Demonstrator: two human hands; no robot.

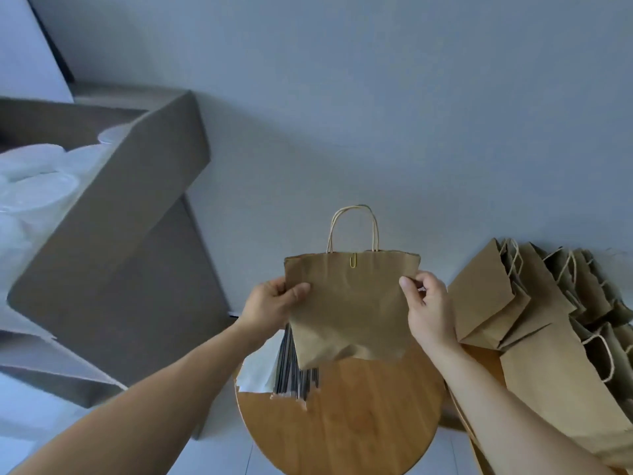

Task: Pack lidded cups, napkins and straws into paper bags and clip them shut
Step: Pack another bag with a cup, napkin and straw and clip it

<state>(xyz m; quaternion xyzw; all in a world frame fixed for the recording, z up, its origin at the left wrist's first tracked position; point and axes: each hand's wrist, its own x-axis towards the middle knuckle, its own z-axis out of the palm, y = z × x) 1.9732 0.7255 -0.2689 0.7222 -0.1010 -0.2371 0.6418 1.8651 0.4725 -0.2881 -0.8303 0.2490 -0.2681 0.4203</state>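
Left of the round table point(342, 423) stands a cardboard box point(113, 255) holding lidded cups point(34, 180). Above the table, the left hand point(270, 306) and right hand point(428, 306) pinch the clipped paper bag point(349, 303) by its sides. More bags point(548, 337) lie right of the table.

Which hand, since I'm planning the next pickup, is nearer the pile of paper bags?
Right. The right hand pinches the held bag at its right edge, just beside the pile of paper bags; the left hand holds its left edge, farther away.
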